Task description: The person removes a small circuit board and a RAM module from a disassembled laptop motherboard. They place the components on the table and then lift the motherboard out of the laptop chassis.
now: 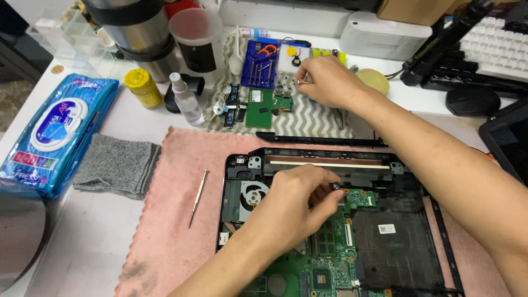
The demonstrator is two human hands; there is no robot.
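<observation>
An opened black laptop base (407, 236) lies on a pink cloth (170, 231), with its green motherboard (333, 258) and round fan (254, 195) exposed. My left hand (297, 206) hovers over the board's upper edge and pinches a small dark part (334, 187) between fingertips. My right hand (324, 82) reaches far back over a zigzag-patterned mat (308, 118) and pinches a small metal screw (301, 81) beside several loose screws. A thin screwdriver (198, 198) lies on the pink cloth, left of the laptop, in neither hand.
On the mat sit a blue bit set (261, 63), a small green circuit board (258, 107) and a black strip (322, 140). To the left are a grey cloth (116, 165), a wipes pack (55, 132), a yellow bottle (143, 87) and a spray bottle (186, 102). A keyboard (498, 47) and mouse (472, 100) are at the right.
</observation>
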